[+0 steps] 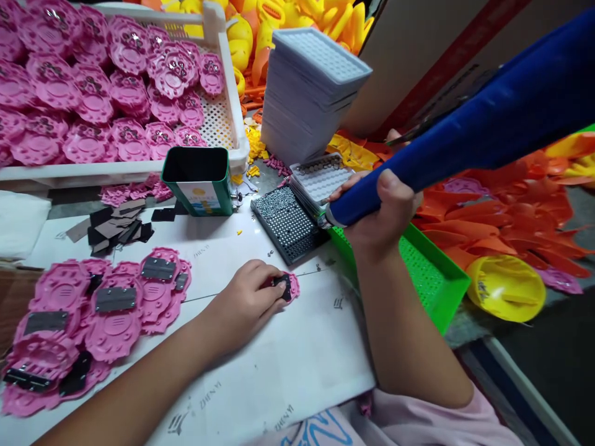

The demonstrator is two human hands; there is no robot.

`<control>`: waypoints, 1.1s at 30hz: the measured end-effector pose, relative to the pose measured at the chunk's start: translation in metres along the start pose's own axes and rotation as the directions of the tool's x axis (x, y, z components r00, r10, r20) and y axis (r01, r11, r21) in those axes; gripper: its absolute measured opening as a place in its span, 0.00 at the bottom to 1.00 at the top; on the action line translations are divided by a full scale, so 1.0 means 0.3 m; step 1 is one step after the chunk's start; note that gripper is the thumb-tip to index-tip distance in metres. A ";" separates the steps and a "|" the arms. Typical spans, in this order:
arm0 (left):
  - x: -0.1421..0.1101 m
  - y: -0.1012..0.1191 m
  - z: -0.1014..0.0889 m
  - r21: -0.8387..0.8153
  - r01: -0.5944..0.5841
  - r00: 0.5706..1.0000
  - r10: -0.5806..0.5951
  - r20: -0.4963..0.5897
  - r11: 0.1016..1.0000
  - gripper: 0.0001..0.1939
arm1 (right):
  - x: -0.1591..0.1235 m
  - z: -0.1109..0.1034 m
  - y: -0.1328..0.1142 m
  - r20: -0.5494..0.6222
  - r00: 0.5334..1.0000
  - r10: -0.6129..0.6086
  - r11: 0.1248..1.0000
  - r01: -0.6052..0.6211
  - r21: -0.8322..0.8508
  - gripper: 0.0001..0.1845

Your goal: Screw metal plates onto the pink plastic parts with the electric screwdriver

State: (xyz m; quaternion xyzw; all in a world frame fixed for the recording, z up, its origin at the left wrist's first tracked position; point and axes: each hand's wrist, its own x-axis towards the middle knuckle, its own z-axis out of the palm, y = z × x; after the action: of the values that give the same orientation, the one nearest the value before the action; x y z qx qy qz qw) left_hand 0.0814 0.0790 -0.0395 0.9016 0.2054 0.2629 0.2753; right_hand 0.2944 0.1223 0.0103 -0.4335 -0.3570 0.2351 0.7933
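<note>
My left hand [255, 291] rests on the white sheet with its fingers closed on a small pink plastic part [292, 288], which has a black piece on it. My right hand [385, 210] is wrapped round a thick blue electric screwdriver [418, 148] that slants down to the left. Its metal tip end is at the right edge of a black perforated screw tray [297, 232], where small screws fill the far end. At the left lie several pink plastic parts [114, 334] with dark plates on them.
A green tin [198, 204] stands behind black strips [116, 226]. At the back are a white crate [176, 167] of pink parts and a tall stack of white trays [302, 105]. A green basket [446, 297], a yellow bowl [504, 288] and orange pieces [502, 223] lie to the right.
</note>
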 end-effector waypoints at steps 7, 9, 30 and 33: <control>-0.003 0.001 0.006 -0.024 0.011 1.000 -0.012 -0.021 1.000 0.05 | -0.008 -0.005 0.009 0.036 0.999 -0.021 0.999 0.022 -0.028 0.12; -0.002 0.002 0.006 -0.021 0.012 1.000 -0.012 -0.022 1.000 0.06 | -0.008 -0.005 0.013 0.028 0.999 -0.015 0.999 0.016 -0.039 0.13; -0.003 0.006 0.008 0.003 -0.001 1.000 0.002 -0.027 1.000 0.07 | -0.034 -0.018 -0.100 0.107 0.994 -0.006 0.996 -0.004 0.089 0.12; -0.004 0.007 0.009 0.005 0.003 0.999 -0.003 -0.033 1.000 0.07 | -0.081 -0.019 -0.142 0.270 0.953 0.134 0.979 -0.169 0.111 0.15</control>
State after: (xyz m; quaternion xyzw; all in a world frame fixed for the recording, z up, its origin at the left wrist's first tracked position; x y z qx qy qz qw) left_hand 0.0825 0.0758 -0.0405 0.8974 0.2119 0.2769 0.2702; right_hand 0.2862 0.0809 0.0358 -0.3710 -0.4074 0.3737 0.7461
